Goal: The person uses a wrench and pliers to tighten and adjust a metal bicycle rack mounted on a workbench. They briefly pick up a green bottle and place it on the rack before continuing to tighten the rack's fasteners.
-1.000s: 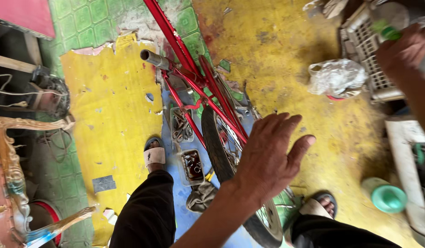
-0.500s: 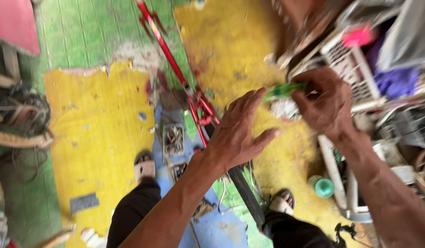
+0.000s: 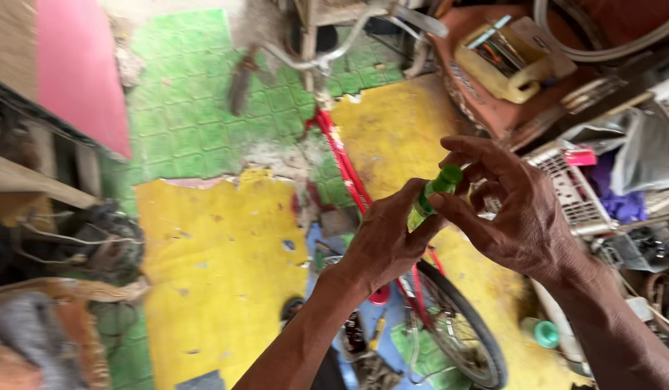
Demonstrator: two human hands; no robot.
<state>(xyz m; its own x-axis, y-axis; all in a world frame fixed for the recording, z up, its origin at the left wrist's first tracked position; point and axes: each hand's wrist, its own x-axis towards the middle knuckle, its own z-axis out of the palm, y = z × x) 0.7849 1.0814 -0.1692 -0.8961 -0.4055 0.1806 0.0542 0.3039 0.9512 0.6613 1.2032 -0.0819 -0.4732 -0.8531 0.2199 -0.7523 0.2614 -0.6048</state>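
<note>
Small green plastic tube (image 3: pixel 430 196), round-capped, sits centre, gripped by both hands: left hand (image 3: pixel 381 242) wraps its body, right hand (image 3: pixel 519 213) pinches the cap. Below, one spoked bicycle wheel (image 3: pixel 457 328); farther, one red metal frame (image 3: pixel 345 170).

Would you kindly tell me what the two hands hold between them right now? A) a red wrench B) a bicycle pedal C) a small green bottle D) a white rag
C: the left hand grips a small green bottle while the right hand has its fingertips on the bottle's green cap, above the red bicycle frame.
</note>
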